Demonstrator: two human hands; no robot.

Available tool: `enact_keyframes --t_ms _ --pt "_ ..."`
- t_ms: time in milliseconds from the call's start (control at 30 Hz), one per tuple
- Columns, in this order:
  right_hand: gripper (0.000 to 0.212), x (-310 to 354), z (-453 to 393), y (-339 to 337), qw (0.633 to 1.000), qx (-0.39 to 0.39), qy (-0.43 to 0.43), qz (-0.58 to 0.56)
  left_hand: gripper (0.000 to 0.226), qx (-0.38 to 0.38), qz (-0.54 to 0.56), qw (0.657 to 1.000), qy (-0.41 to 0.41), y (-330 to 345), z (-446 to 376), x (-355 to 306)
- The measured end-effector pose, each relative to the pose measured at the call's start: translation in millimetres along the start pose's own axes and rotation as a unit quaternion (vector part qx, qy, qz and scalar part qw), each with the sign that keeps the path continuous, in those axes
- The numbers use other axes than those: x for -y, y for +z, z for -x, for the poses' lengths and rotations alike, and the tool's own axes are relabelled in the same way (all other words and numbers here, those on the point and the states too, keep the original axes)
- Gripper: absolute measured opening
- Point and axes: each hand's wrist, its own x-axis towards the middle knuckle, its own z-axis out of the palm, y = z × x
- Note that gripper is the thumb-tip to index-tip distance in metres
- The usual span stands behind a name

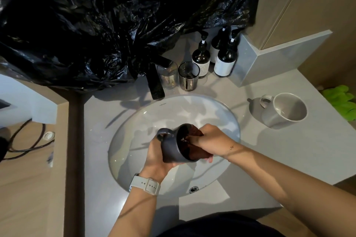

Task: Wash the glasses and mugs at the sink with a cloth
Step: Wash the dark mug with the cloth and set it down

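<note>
A: Head view first. What could go wrong?

B: From left to right: the left hand (157, 157) curls around the dark grey ceramic mug (173, 145), held tilted over the white oval sink basin (125, 140). If the mug is wet it may slip and hit the basin, I think.

A: And the other hand?

B: The right hand (211, 140) grips the dark brown cloth (193, 143), which is pushed into the mug's mouth. Hard twisting could pull the mug loose. The light grey ceramic mug (283, 111) stands on the counter at right, near the edge.
</note>
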Motion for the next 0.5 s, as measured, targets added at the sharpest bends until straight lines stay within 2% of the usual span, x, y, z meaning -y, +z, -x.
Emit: enact_keyframes --t_ms 100,200,233,300,367,433,500 --pt "0.026 -5.5 1.4 8.9 0.984 0.052 0.067 -0.158 0.025 -0.024 0.005 0.999 0.037 -10.1 -9.8 1.0" --pt "0.019 -12.7 -4.8 12.6 0.971 0.06 0.101 -0.21 0.03 -0.025 -0.064 0.996 0.053 -19.6 -14.0 3.7" --pt "0.019 -16.1 -9.8 9.7 0.964 0.087 0.118 -0.223 0.032 -0.009 -0.098 0.993 0.061 -21.6 -12.4 1.9" --pt "0.025 -19.2 -18.7 -2.9 0.935 0.195 0.17 -0.242 0.037 0.018 -0.152 0.985 0.078 -24.2 -5.4 -10.7" --pt "0.037 -17.6 -25.8 -18.9 0.907 0.286 0.211 -0.228 0.049 0.073 -0.227 0.968 0.074 -25.0 3.2 -27.3" --pt "0.05 -10.2 -30.9 -32.1 0.896 0.316 0.241 -0.197 0.053 0.161 -0.28 0.946 0.04 -18.5 13.4 -42.1" --pt "0.054 0.9 -34.2 -42.4 0.897 0.329 0.258 -0.142 0.066 0.223 -0.344 0.912 0.014 -14.5 15.5 -48.1"
